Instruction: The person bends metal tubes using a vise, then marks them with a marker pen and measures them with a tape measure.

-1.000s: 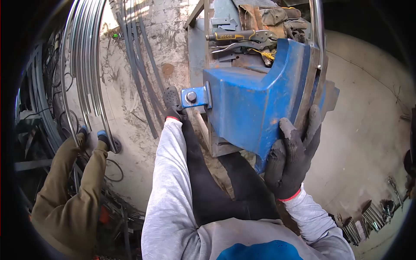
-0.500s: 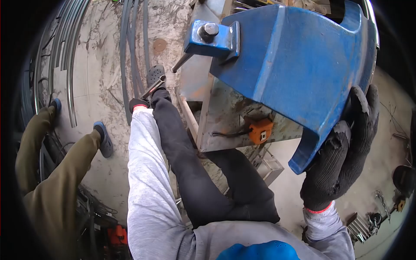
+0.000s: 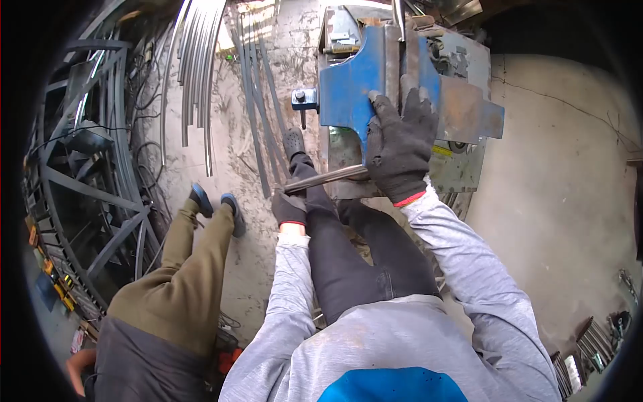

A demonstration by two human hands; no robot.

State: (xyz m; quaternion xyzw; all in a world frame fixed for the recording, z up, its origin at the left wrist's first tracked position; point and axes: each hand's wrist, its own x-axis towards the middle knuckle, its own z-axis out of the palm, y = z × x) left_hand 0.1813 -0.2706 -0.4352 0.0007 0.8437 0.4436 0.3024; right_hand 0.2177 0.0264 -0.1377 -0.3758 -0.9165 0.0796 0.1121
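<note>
Right hand (image 3: 400,144), dark knit glove, lies spread over the top of the blue vise (image 3: 345,94), fingers splayed across its jaws, gripping nothing that can be seen. Left hand (image 3: 289,208), same glove, is closed around the near end of a steel bar (image 3: 328,178). The bar runs level from this fist toward the vise; its far end passes under the heel of the right hand, contact there not discernible. The vise sits on a grey metal table (image 3: 469,57) directly ahead of the person's knees, with its screw head (image 3: 299,97) sticking out on the left. A narrow metal piece (image 3: 398,13) stands upright in the jaws. Curved tubes (image 3: 194,74) lie on the floor (image 3: 562,161) to the left. A co-worker's leg (image 3: 194,268) in olive trousers stands just beside the person's left arm.
</note>
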